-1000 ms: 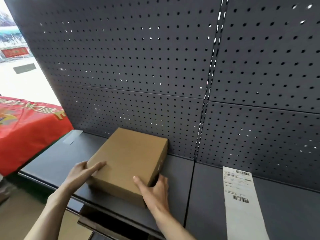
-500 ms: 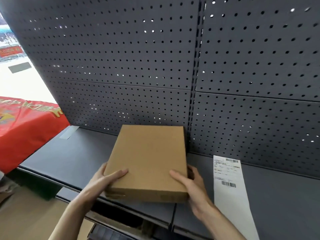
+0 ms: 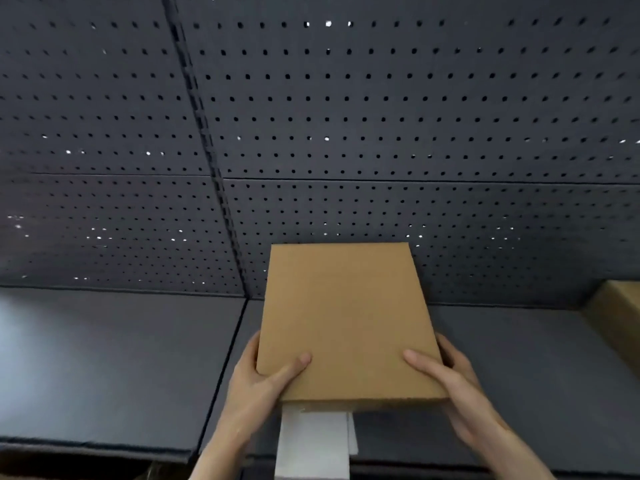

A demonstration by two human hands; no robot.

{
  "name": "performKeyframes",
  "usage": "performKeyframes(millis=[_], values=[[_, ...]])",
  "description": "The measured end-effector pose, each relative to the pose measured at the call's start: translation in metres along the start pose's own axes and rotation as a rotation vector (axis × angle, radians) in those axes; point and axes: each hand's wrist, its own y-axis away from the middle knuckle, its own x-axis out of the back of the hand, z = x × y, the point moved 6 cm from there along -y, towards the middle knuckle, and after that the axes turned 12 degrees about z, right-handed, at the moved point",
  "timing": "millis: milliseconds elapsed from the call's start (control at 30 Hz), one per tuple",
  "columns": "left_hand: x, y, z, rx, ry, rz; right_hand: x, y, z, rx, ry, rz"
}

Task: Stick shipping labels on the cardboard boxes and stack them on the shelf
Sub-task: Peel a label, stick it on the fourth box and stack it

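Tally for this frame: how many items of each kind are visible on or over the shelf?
Cardboard boxes: 2, one held, one cut off at the right edge
White label sheets: 1, partly under the held box
Hands: 2, left, right
Total: 5

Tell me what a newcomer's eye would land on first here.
First, the plain brown cardboard box at centre, gripped at its near corners by the left hand and the right hand, thumbs on top. Next, the white label sheet showing below the box's near edge on the dark shelf. Behind rises a dark pegboard wall, and a second brown box peeks in at far right.
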Motion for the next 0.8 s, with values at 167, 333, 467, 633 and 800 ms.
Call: performKeyframes(millis=[167, 333, 467, 633, 800], values=[[-0.077, 0.021, -0.01, 0.016, 0.017, -0.052, 0.076, -0.013, -0.013, 0.009, 0.023, 0.038], [-0.13, 0.039, -0.025, 0.024, -0.033, -0.1, 0.132, -0.021, -0.012, -0.046, 0.07, 0.091], [-0.155, 0.043, -0.035, 0.016, -0.085, -0.105, 0.156, -0.028, -0.006, -0.085, 0.101, 0.115], [-0.161, 0.033, -0.045, -0.015, -0.147, -0.066, 0.162, -0.034, 0.0, -0.101, 0.152, 0.147], [-0.165, 0.027, -0.06, -0.052, -0.257, -0.06, 0.17, -0.041, 0.003, -0.097, 0.221, 0.166]])
